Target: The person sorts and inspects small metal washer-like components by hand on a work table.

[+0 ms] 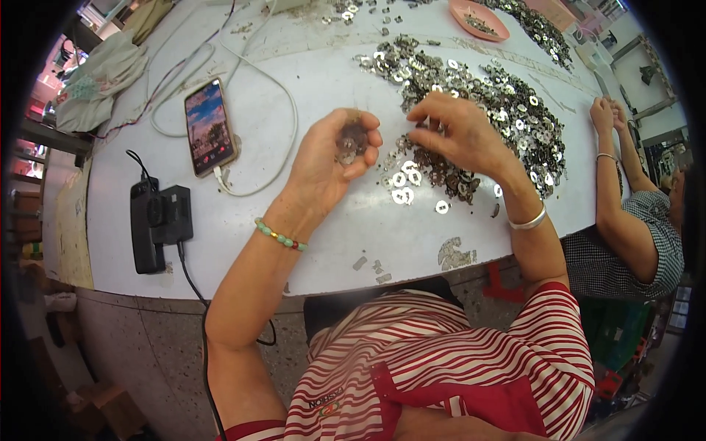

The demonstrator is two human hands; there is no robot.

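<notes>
My left hand (323, 154) is cupped with its fingers curled up. In its palm lies a handful of small dark metal pieces (351, 142). My right hand (460, 136) hovers at the near left side of a large pile of small metal pieces (515, 110), some shiny and some dark. Its thumb and forefinger are bent but apart, and I see nothing between them. Several shiny flat pieces with holes (406, 176) lie loose on the white table just below that hand. Part of the pile is hidden behind my right hand and wrist.
A phone (211, 128) with a lit screen lies at left, its white cable (294, 110) looping across the table (323, 250). Nearer are a black device (158, 220) and cord. A pink dish (479, 20) sits far back. A person's hands (607, 114) rest at right.
</notes>
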